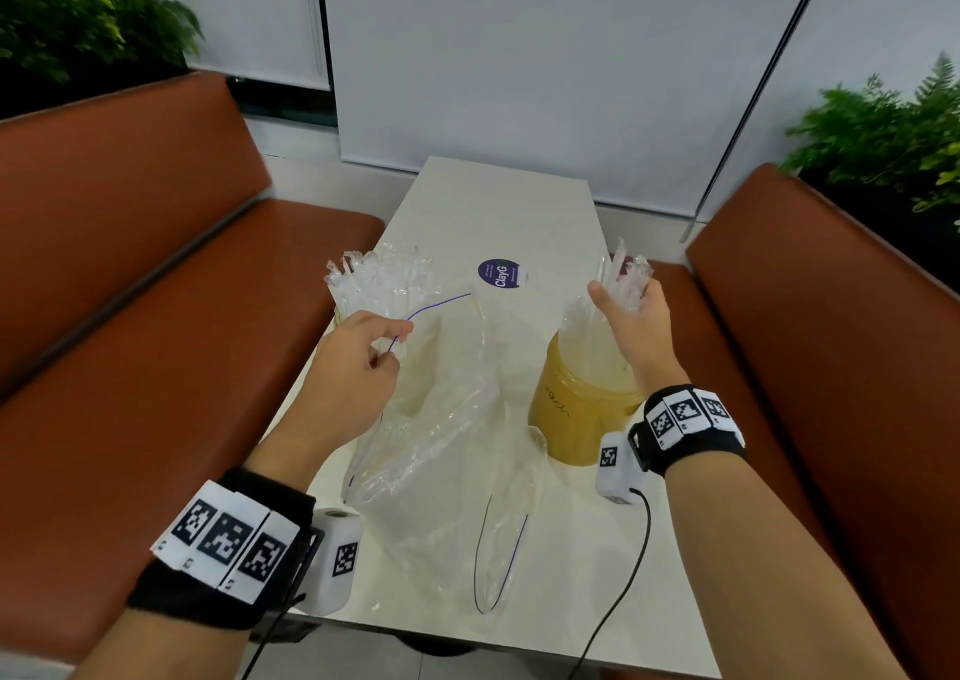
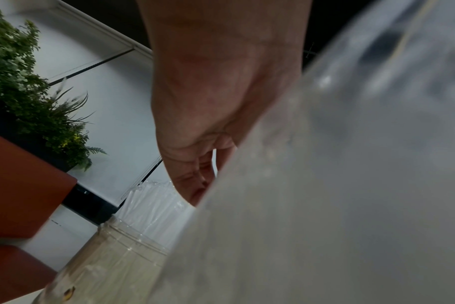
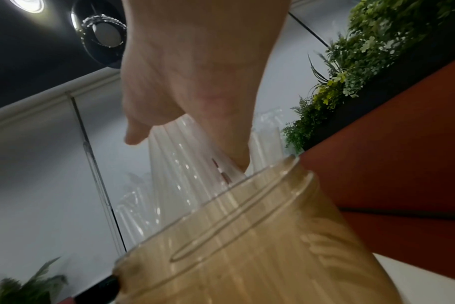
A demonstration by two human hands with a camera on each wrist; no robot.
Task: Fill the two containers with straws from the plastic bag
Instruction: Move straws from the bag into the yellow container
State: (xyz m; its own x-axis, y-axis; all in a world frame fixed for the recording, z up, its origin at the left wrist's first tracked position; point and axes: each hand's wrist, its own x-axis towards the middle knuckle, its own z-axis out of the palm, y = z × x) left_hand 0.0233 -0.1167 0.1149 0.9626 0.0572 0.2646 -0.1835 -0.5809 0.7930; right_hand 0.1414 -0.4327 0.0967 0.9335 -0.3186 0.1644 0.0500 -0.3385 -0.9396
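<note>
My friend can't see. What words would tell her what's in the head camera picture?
A person's right hand grips a bunch of wrapped straws standing in a yellowish container, while the left hand pinches the clear plastic bag on a white table. Another container of straws stands behind the bag.

seating: two rust-orange padded benches, left bench (image 1: 156, 274) and right bench (image 1: 810, 326), facing each other across the table
table: narrow white table (image 1: 498, 196) running toward the far wall
wall: pale roller blinds (image 1: 545, 56), thin pull cord (image 1: 727, 139) hanging at right
greenery: fern planters behind both benches, left planter (image 1: 67, 14), right planter (image 1: 893, 128)
ceiling: dark, with a round lamp (image 3: 101, 33)
</note>
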